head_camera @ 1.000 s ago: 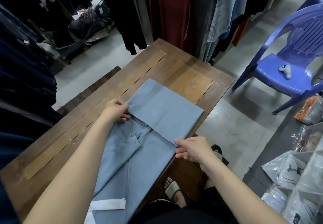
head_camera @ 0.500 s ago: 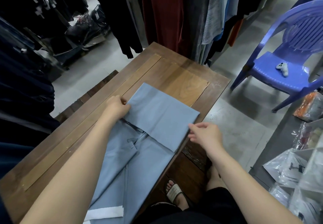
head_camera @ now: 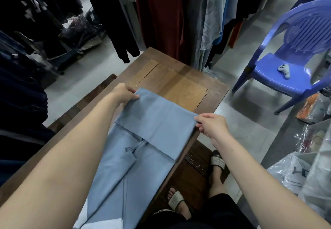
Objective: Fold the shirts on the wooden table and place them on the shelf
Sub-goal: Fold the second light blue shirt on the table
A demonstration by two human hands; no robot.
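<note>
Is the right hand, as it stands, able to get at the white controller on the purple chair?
Probably not: the right hand pinches a corner of the blue shirt, and the controller lies across open floor on the chair.

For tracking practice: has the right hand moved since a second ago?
Yes: the right hand moved forward along the right edge of the wooden table.

Left hand [head_camera: 125, 94], right hand [head_camera: 209, 125] shifted to shirt [head_camera: 157, 119] far fold corners.
</note>
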